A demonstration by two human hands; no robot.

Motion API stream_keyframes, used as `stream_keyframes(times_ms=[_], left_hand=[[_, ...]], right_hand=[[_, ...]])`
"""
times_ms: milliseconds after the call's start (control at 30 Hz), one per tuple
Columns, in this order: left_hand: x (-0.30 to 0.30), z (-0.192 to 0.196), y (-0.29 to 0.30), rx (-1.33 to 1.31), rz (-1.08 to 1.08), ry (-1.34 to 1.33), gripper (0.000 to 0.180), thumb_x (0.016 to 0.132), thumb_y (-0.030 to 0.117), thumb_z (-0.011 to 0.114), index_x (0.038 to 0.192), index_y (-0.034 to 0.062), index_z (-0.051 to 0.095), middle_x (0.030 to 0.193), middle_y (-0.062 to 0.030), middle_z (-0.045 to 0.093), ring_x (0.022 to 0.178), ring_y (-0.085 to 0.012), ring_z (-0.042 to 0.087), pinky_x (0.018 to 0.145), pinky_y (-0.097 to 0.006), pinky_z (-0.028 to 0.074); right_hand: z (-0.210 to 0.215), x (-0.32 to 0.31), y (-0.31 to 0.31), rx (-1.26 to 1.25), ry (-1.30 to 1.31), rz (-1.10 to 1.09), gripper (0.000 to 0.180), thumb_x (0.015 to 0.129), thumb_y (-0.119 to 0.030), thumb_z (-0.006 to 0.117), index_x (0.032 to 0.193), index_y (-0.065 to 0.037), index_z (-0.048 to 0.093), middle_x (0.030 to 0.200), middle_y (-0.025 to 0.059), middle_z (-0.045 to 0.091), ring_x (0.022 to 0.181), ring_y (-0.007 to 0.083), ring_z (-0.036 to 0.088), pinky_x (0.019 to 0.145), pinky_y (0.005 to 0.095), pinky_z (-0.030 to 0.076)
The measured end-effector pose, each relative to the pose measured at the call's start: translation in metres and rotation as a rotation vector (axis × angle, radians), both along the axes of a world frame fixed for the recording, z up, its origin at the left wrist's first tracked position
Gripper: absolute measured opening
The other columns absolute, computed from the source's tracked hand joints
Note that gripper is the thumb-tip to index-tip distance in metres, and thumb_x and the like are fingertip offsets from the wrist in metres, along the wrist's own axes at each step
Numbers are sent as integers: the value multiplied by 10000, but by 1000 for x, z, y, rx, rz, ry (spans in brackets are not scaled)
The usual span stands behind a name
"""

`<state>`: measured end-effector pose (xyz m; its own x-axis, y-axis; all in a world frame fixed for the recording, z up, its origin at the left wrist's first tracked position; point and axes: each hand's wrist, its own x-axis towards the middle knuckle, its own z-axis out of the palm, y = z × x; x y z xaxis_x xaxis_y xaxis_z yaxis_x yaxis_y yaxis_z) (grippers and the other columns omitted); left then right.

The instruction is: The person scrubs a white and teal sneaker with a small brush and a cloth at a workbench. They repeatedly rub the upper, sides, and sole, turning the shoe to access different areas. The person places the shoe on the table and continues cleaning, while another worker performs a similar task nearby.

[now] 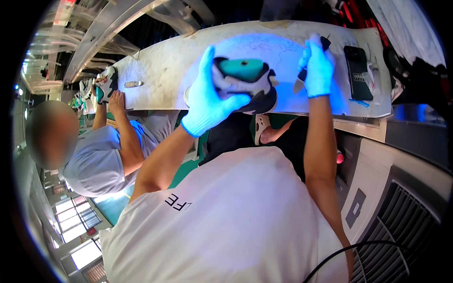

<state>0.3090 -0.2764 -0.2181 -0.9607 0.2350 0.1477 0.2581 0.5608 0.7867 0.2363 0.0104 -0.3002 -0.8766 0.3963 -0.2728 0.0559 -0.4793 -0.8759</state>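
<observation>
at the frame's upper left a co-worker's hand (116, 100) rested on the worn white table (165, 70), while at upper centre the gloved left hand (211, 96) clasped a teal-soled shoe (245, 82) and the gloved right hand (318, 66) pinched a dark tool (324, 43) beside a black phone (357, 71).

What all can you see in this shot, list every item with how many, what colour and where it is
White, black and teal sneaker: one, sole up, gripped by the left hand over the bench.
Dark-handled tool: one, in the right hand; details unclear.
Scuffed white workbench: one, across the top.
Black phone: one, on the bench at right.
Small metal piece: one, silvery, on the bench at left.
Co-worker in grey shirt: one, at left, hand on another sneaker.
Grey vented machine: one, lower right.
Left hand: blue glove.
Right hand: blue glove.
</observation>
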Motion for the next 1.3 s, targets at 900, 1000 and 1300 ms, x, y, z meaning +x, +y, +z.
stream_keyframes(times_ms=[900, 1000, 1300], left_hand=[[10, -37, -23, -147, -546, 667, 281, 783, 139, 940, 982, 86, 750, 1012, -118, 810, 858, -301, 794, 641, -408, 591], [22, -46, -19, -152, -537, 739, 305, 737, 139, 997, 901, 99, 743, 949, -89, 800, 810, -271, 778, 581, -380, 554], [12, -41, -28, -109, -499, 765, 201, 829, 113, 888, 996, 76, 782, 1139, -123, 817, 999, -330, 803, 798, -447, 622]], right_hand=[[32, 61, -54, 509, 136, 339, 376, 1042, -338, 786, 910, 9, 723, 736, 87, 660, 699, 172, 606, 687, 372, 507], [36, 51, -53, 648, 142, 574, 362, 1007, -331, 792, 938, 13, 707, 765, 200, 655, 706, 374, 637, 691, 449, 527], [30, 34, -48, 447, 202, 782, 317, 1032, -287, 747, 1083, 23, 787, 924, 161, 795, 911, 241, 782, 821, 394, 594]])
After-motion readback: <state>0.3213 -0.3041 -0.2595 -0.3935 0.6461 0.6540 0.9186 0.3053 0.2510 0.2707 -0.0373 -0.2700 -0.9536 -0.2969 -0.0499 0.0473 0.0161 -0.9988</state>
